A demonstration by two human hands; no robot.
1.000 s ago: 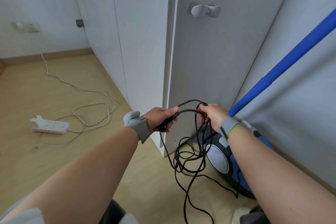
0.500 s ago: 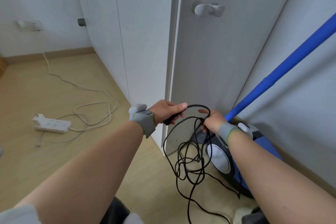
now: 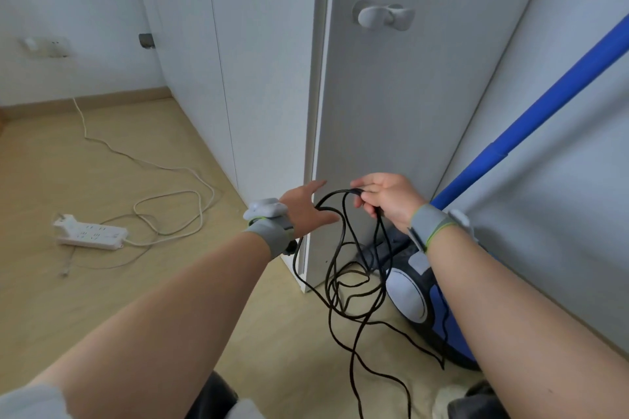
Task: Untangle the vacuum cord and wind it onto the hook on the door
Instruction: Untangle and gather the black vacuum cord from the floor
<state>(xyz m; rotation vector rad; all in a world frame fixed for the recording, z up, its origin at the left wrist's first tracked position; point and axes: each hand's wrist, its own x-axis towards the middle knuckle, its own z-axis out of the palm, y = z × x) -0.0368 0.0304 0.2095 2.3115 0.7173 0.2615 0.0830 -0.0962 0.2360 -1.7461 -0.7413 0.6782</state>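
Observation:
The black vacuum cord [image 3: 343, 282] hangs in a tangled bunch in front of the grey door [image 3: 391, 105]. My right hand [image 3: 386, 201] pinches the top of a cord loop at its fingertips. My left hand [image 3: 303, 211] is spread flat with fingers apart, and the loop runs across its palm side and down under the wrist. The white hook [image 3: 383, 15] sticks out of the door well above both hands, bare. The blue and white vacuum [image 3: 425, 309] sits on the floor below my right forearm, and the cord trails to it.
The vacuum's blue tube [image 3: 531, 112] leans up to the right along the wall. A white power strip [image 3: 90, 235] and its white cable [image 3: 170, 204] lie on the wooden floor at left. White cupboard doors [image 3: 258, 61] stand left of the door edge.
My left hand has let go of the cord end and spread open inside the loop. My right hand has lifted the loop's top slightly higher and to the right.

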